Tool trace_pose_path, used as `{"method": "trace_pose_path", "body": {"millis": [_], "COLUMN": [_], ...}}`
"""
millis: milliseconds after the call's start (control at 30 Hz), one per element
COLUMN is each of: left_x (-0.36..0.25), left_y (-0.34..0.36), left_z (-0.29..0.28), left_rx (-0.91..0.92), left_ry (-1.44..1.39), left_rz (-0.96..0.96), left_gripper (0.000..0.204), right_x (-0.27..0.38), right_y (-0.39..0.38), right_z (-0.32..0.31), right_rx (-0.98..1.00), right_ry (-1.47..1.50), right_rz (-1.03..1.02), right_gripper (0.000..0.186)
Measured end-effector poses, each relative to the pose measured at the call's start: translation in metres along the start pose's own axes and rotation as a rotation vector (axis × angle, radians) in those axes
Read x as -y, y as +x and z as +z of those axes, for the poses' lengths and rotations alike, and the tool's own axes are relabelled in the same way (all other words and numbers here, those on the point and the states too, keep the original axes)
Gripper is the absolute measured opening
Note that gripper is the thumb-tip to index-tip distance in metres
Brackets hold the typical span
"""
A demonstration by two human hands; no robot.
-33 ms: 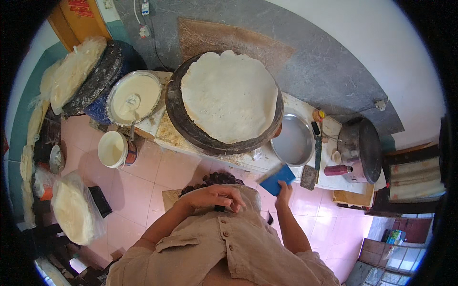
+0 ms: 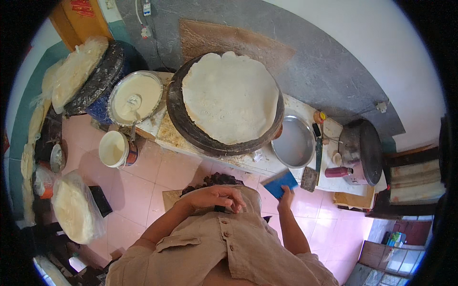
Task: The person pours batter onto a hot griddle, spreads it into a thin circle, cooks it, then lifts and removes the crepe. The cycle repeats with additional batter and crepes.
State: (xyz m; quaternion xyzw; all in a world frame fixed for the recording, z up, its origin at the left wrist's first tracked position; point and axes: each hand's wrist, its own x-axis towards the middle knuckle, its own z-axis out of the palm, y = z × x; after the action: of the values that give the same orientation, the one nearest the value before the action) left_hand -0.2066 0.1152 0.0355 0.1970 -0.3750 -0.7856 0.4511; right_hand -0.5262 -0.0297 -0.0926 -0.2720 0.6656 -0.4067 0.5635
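Note:
A blue, flat rectangular scraper (image 2: 281, 185) is gripped at its near corner by my right hand (image 2: 286, 197), just off the counter's front edge. My left hand (image 2: 226, 197) rests at my waist against the tan shirt, fingers loosely bent and holding nothing. Ahead of me, a thin, pale round of batter (image 2: 231, 97) covers most of a dark round griddle (image 2: 179, 121), its rim wavy. To the griddle's right stands a shallow metal basin (image 2: 293, 142) with cloudy liquid. On its left, a bowl of batter (image 2: 155, 102) has a ladle (image 2: 135, 102) lying in it.
A white bucket (image 2: 113, 148) stands on the pink tiled floor. Stacked pale sheets in plastic (image 2: 74, 209) lie at left. Along the right counter are a dark-handled knife (image 2: 318, 157), a grey block (image 2: 309, 179), a maroon bottle (image 2: 338, 172) and a large dark pot (image 2: 365, 150).
My right hand and the blue scraper have shifted slightly toward me and to the right. My left hand stays in place.

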Motion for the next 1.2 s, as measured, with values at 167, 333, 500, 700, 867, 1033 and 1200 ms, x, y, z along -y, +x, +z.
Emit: {"method": "trace_pose_path", "body": {"millis": [167, 333, 500, 700, 867, 1033, 1200], "left_x": [-0.002, -0.006, 0.011, 0.03, 0.045, 0.054, 0.06], "left_y": [0.018, 0.047, 0.078, 0.099, 0.111, 0.107, 0.096], "left_z": [0.002, 0.009, 0.015, 0.027, 0.036, 0.042, 0.03], "left_rx": [-0.045, -0.153, -0.392, -0.592, -0.685, -0.796, -0.798], "left_ry": [0.016, 0.075, 0.105, 0.149, 0.252, 0.224, 0.13], "left_rz": [-0.023, -0.001, 0.007, -0.125, -0.034, -0.05, -0.03], "left_gripper": [0.038, 0.039, 0.036, 0.037, 0.039, 0.04, 0.036], "right_x": [-0.069, -0.107, -0.129, -0.135, -0.141, -0.142, -0.145], "right_y": [0.092, 0.155, 0.221, 0.296, 0.339, 0.347, 0.336], "right_z": [-0.094, -0.116, -0.109, -0.105, -0.094, -0.078, -0.078], "right_rx": [-0.233, -0.174, -0.085, 0.011, 0.085, -0.177, -0.177], "right_ry": [-0.106, -0.214, -0.095, 0.09, 0.128, -0.274, -0.696], "right_rz": [0.199, 0.25, 0.334, 0.338, 0.284, 0.19, 0.073], "right_gripper": [0.016, 0.013, 0.011, 0.026, 0.041, 0.046, 0.05]}}
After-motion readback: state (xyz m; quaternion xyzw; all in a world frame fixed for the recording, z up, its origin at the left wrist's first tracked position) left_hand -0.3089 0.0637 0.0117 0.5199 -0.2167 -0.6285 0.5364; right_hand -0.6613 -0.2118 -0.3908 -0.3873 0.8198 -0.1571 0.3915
